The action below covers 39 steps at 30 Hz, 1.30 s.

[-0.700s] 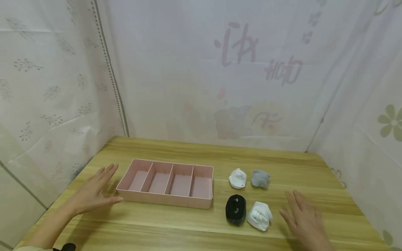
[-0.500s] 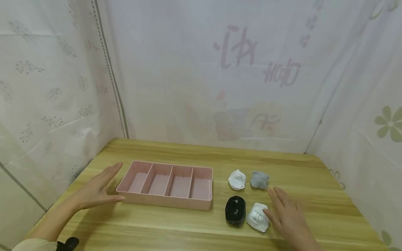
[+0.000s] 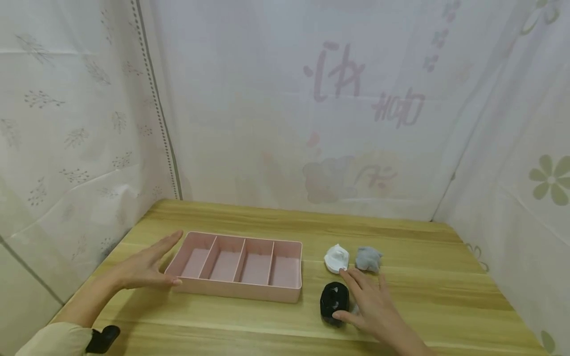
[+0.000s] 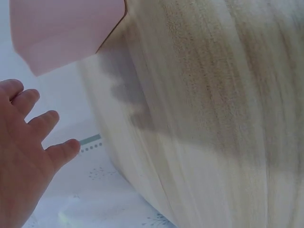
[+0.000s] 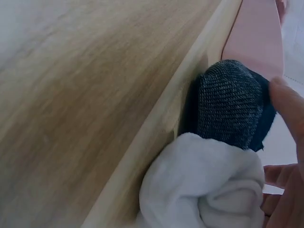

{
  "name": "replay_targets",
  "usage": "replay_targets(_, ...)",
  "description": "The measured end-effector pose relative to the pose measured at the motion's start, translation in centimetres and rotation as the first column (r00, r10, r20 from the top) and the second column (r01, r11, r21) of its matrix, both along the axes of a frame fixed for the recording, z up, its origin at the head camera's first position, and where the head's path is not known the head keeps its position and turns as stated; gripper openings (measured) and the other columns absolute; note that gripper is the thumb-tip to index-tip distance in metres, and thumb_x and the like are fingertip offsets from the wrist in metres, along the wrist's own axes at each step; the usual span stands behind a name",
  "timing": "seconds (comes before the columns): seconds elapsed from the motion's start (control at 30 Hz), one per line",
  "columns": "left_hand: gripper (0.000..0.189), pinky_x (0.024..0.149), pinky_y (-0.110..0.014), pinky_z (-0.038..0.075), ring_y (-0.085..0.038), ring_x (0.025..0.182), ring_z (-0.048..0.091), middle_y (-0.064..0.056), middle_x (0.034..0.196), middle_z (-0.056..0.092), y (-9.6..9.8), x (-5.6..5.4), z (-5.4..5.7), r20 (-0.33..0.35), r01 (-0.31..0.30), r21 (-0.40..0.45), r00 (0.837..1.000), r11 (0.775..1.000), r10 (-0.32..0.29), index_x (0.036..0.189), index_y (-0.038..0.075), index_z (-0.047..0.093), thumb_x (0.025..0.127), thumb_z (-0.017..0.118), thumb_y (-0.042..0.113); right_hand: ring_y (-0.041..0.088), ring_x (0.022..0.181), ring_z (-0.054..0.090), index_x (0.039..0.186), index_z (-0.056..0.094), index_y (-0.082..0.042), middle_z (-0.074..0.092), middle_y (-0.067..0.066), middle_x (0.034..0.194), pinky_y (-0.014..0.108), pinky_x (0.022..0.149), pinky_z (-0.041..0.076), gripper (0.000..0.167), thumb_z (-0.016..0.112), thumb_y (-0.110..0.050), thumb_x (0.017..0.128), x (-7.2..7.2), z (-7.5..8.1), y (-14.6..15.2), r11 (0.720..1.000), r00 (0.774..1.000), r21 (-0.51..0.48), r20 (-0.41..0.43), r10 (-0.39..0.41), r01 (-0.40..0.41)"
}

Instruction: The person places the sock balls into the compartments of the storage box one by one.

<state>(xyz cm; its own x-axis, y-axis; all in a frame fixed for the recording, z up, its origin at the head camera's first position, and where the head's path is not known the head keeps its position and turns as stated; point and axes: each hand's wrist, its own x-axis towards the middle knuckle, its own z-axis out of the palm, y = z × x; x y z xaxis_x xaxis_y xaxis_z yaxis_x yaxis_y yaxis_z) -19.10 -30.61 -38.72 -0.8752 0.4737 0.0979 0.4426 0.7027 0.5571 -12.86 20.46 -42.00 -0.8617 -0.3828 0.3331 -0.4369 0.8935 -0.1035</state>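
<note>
My left hand (image 3: 142,267) is at the left end of a pink divided box (image 3: 236,290), fingers extended and thumb by its front corner. In the left wrist view the fingers look apart from the box. My right hand (image 3: 374,309) hovers over the near pair of rolled socks, its thumb by the black rolled sock (image 3: 334,299); whether it touches cannot be told. Beneath that hand, a white rolled sock (image 5: 190,175) shows in the right wrist view but is mostly hidden from the head view. Farther back lie another white rolled sock (image 3: 336,258) and a grey one (image 3: 368,258).
The box has several compartments with nothing in them. A wood-grain table (image 3: 240,329) carries everything. Patterned white cloth (image 3: 249,123) hangs behind it and at both sides. A dark strap piece (image 3: 103,339) is at the left wrist.
My right hand has moved left from beside the socks to over the near white one and up to the black one. My left hand has shifted slightly right, closer to the box.
</note>
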Motion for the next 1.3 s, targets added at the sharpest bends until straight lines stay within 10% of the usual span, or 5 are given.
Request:
replay_targets(0.67,0.118,0.092,-0.065,0.033,-0.054,0.123,0.036,-0.039,0.141,0.028,0.1,-0.9,-1.3,-0.02,0.052,-0.007,0.998,0.999,-0.053,0.149,-0.003,0.01,0.065,0.084,0.032,0.032,0.109,0.057,0.134,0.048,-0.007,0.06,0.013,0.12,0.072,0.098,0.018,0.098,0.084,-0.052,0.055,-0.7,-0.1,-1.0,0.999,0.984,0.006,0.175,0.042,-0.043)
replay_targets(1.3,0.114,0.091,-0.069,0.032,-0.057,0.125,0.028,-0.041,0.143,0.023,0.1,-1.8,-1.7,0.057,0.058,0.098,0.996,0.993,-0.063,0.15,0.0,0.01,0.066,0.083,0.023,0.027,0.102,0.057,0.126,0.053,-0.008,0.063,0.006,0.114,0.053,0.092,0.041,0.086,0.084,-0.049,0.058,-3.1,2.8,-3.3,0.98,0.995,-0.17,-0.006,0.103,-0.103)
